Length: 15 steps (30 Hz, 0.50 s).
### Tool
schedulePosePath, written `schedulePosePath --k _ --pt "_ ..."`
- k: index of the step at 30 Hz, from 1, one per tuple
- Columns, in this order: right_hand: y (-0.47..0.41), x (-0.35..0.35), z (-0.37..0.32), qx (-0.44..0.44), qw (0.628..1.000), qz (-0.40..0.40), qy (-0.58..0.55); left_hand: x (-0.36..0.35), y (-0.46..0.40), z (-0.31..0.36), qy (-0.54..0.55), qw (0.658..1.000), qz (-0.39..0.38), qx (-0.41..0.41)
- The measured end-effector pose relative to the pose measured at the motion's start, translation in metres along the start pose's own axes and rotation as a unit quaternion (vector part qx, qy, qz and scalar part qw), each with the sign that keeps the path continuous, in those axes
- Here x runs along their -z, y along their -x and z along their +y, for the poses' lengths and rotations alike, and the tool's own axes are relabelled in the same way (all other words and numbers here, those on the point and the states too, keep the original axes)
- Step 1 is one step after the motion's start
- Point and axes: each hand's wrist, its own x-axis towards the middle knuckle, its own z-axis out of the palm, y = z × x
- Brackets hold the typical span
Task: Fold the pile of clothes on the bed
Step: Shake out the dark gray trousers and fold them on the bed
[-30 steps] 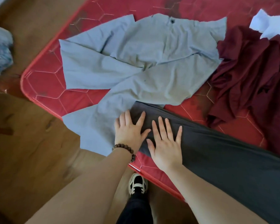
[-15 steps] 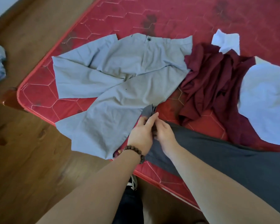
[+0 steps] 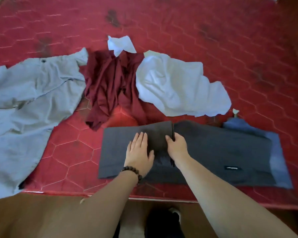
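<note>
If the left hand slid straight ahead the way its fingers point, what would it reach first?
The left hand lies flat on the dark grey garment. Going straight on, it would probably cross that garment's far edge, then bare mattress, then the maroon garment.

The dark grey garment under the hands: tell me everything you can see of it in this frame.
The dark grey garment is smooth, matte cloth lying flat near the front edge of the red mattress. Its left part is folded over onto the rest, the fold's edge running beside the right hand, whose fingers curl over that edge. The left hand presses flat on the folded part. A small dark label with pale lettering sits toward its right. A blue garment shows beneath its right end.
</note>
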Motion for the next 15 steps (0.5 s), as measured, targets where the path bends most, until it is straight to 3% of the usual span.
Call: schedulePosePath --k 6,15 --pt "-0.022 0.141 0.079 -0.013 0.994 0.062 0.088 -0.089 0.007 0.063 -0.132 0.984 -0.121 0.011" --pt "-0.05 0.289 0.154 -0.012 0.959 0.182 0.219 -0.162 -0.002 0.146 -0.185 0.966 -0.175 -0.048"
